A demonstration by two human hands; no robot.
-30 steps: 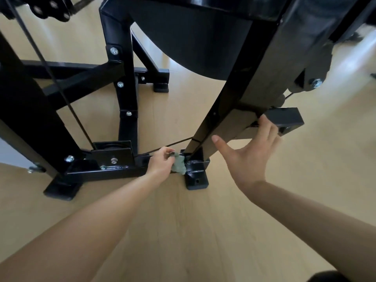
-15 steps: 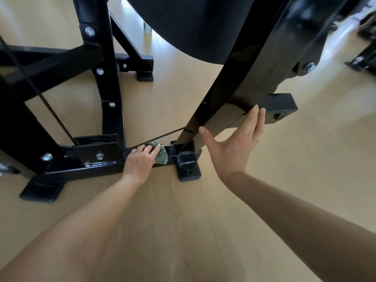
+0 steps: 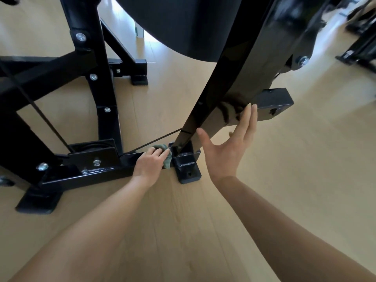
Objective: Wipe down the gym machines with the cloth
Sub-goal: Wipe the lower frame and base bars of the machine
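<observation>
A big black gym machine stands on a pale wood floor. The person looks down at the bottom of it, and both bare arms reach in.

The left hand holds a small grey-green cloth. The fingers curl over the cloth and press it down on the low bar at the bottom of the machine. The cloth is bunched up under the fingers. It sits right at the corner where the low bar meets the foot block of the slanted post. A bit of cloth pokes out past the fingertips and hangs over the front edge of the bar.

The right hand holds nothing. Its fingers are straight and close together, and the thumb sticks out to the side. The fingertips touch the underside of the slanted post, just beside a short square bar that juts out to the right.

A thin black cable runs down to a flat box on the low bar, and another stretch of it runs across to the slanted post. Shiny silver bolts dot the upright post on the left. A dark round pad hangs at the top. Part of another black machine shows far off on the right.
</observation>
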